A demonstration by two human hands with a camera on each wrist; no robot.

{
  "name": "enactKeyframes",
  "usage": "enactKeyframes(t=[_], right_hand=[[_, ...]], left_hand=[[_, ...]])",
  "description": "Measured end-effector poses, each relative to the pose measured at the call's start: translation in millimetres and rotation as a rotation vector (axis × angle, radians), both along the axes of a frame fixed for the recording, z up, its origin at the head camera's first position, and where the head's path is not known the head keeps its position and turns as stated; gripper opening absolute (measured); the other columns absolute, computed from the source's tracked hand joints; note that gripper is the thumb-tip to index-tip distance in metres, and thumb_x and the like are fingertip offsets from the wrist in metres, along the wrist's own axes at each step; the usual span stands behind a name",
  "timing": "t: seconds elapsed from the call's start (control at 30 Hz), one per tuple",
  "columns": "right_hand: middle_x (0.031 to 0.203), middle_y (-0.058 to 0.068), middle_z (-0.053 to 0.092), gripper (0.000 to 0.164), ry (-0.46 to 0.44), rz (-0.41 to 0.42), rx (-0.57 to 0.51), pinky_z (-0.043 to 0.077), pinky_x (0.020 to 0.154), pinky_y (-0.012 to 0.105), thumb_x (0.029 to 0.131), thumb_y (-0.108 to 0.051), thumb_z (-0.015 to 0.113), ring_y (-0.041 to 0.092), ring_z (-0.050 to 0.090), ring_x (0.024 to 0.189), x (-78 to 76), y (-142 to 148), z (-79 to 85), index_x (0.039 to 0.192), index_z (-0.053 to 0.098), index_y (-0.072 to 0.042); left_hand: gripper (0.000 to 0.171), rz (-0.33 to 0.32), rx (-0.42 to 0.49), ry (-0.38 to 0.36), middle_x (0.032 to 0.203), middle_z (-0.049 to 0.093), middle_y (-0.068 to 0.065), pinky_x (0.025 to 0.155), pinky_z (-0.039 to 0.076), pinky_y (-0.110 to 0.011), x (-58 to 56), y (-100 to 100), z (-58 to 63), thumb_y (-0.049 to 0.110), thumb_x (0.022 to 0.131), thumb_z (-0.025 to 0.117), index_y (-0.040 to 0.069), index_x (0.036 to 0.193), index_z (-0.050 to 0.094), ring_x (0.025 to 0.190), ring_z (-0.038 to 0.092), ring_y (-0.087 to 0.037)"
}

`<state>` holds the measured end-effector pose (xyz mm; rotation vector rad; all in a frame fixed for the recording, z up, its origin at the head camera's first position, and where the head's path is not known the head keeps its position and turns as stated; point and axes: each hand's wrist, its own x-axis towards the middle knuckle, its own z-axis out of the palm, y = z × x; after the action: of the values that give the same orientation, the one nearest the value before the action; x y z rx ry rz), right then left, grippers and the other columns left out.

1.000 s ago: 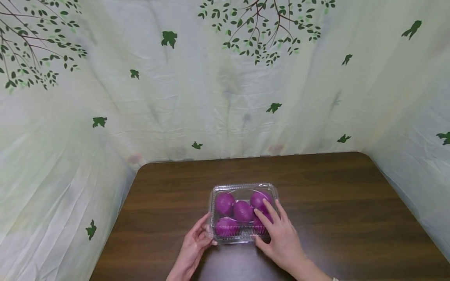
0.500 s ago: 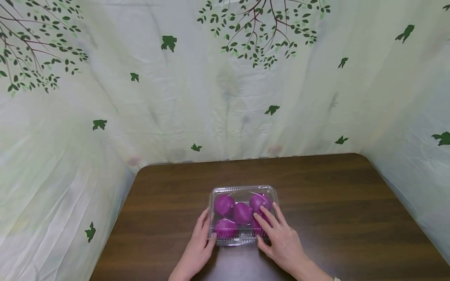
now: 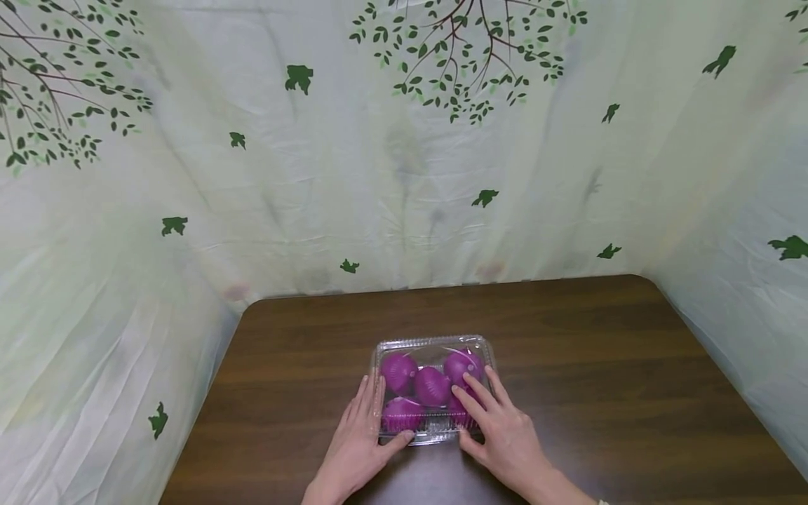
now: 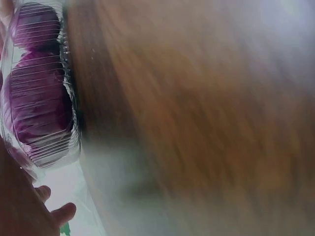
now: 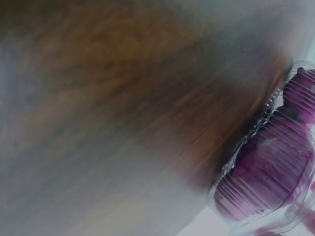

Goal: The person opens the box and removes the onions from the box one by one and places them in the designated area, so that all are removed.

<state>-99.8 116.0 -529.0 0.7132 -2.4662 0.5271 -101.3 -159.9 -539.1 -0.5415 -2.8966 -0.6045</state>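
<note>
The left hand [image 3: 358, 442] lies with straight fingers along the left side of a clear plastic box [image 3: 434, 439]; the right hand [image 3: 503, 429] spreads open fingers over its right part. Purple balls [image 3: 432, 386] fill the box, which sits on a brown table [image 3: 631, 393]. Leaf-printed pale cloth [image 3: 404, 175] hangs around.
</note>
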Motion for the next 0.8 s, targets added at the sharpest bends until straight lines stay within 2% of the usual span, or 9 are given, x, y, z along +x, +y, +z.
enactKeyframes(t=[0.17,0.5,0.8], right_hand=[[0.139,0.008,0.056,0.062,-0.01,0.005,-0.004,0.055,0.051,0.031,0.072,-0.032,0.079,0.043,0.042,0.134,-0.5,1.2,1.1,0.131,0.065,-0.018],[0.139,0.01,0.056,0.063,0.026,0.04,-0.015,0.057,0.054,0.033,0.071,-0.018,0.075,0.043,0.044,0.132,-1.1,4.8,0.8,0.133,0.063,-0.017],[0.142,0.012,0.054,0.065,0.024,0.096,-0.035,0.056,0.053,0.031,0.069,-0.006,0.069,0.045,0.045,0.13,-2.8,9.7,1.8,0.134,0.062,-0.012]], left_hand=[[0.103,0.031,-0.055,0.002,0.164,0.009,-0.007,0.108,0.03,-0.056,-2.7,-2.0,-0.6,0.076,0.087,0.046,0.01,0.159,0.014,0.148,0.016,-0.031],[0.103,0.055,0.008,-0.052,0.165,0.004,0.002,0.1,0.04,-0.056,-2.7,-4.0,-4.2,0.076,0.085,0.05,0.02,0.16,0.007,0.142,0.032,-0.03],[0.104,0.073,-0.015,-0.065,0.165,0.004,0.004,0.103,0.036,-0.059,-2.7,-3.3,-1.4,0.077,0.084,0.051,0.022,0.16,0.004,0.145,0.026,-0.027]])
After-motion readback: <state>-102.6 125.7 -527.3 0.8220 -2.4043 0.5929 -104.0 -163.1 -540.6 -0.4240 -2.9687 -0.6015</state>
